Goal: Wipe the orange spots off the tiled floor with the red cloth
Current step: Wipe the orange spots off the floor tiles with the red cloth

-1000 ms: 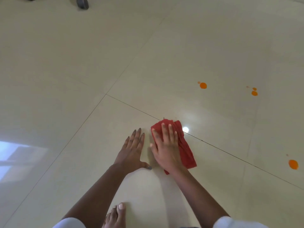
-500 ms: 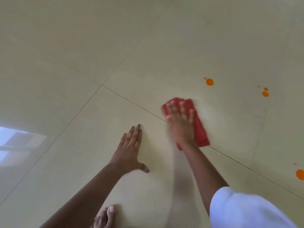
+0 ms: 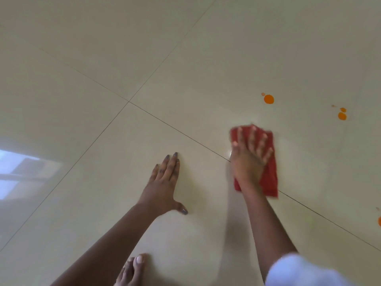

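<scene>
The tiled floor (image 3: pixel 185 58) fills the view, its grout lines crossing well left of the red cloth (image 3: pixel 270 178); a pale window reflection (image 3: pixel 20 168) lies far left of the cloth; a white sleeve (image 3: pixel 299 271) shows below the cloth at the near edge; the left hand (image 3: pixel 162 182) rests palm-down on bare tile left of the cloth, fingers straight, holding nothing; the right hand (image 3: pixel 249 159) lies flat on the cloth, fingers spread and straight, pressing rather than gripping; the folded cloth straddles a grout line; a bare foot (image 3: pixel 132 271) sits below-left of the cloth; an orange spot (image 3: pixel 268 99) lies just beyond the cloth, untouched; smaller orange spots (image 3: pixel 342 116) lie beyond and right of the cloth.
</scene>
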Motion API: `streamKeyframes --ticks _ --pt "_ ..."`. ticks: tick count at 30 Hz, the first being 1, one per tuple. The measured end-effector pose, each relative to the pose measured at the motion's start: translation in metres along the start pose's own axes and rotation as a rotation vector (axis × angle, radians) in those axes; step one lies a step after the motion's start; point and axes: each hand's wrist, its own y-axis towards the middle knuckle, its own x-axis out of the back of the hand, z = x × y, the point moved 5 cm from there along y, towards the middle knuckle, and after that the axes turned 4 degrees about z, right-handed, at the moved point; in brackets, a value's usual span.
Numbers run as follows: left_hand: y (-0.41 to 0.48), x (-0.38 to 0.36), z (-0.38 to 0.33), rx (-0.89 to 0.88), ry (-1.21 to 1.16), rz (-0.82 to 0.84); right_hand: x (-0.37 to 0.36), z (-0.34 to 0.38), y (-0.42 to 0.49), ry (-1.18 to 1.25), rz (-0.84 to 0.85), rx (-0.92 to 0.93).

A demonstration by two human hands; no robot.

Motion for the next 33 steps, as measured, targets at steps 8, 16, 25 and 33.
streamKeyframes --ticks 8,16,25,33 --pt "0.001 0.000 -0.005 0.007 0.029 0.035 -0.015 0.055 -0.039 -0.030 0.132 0.264" --pt "0.000 0.001 -0.002 0.027 0.045 0.049 -0.023 0.086 -0.085 -0.028 0.123 0.469" --pt "-0.001 0.002 -0.014 0.038 0.085 0.079 -0.018 0.049 -0.089 -0.007 0.183 0.290" --pt "-0.003 0.000 -0.018 0.067 0.111 0.096 -0.011 0.037 -0.098 -0.042 0.254 0.179"
